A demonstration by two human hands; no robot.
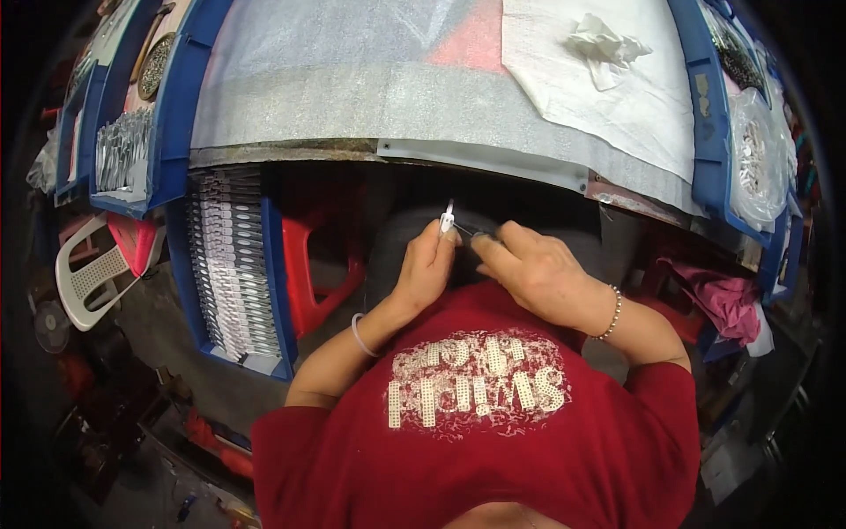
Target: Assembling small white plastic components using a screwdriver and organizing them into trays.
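My left hand point(426, 266) is closed, pinching a small white piece with a slim pointed end point(448, 219) between thumb and fingers, above my lap. Beside it on the right, my right hand point(539, 271) is wrapped round a thin metal tool with a dark handle point(476, 234). The tool's shaft reaches left toward the white piece. Whether its tip touches the piece is too small to tell, and my fingers hide most of the handle. Both hands are just below the front edge of the worktable point(291, 115).
A blue crate point(273, 291) with rows of white and silver slim items stands at left, by a red stool point(304, 264). Blue trays point(181, 115) with metal parts flank the table. A crumpled tissue point(606, 48) lies on a white cloth point(564, 97). A bag point(756, 163) sits at right.
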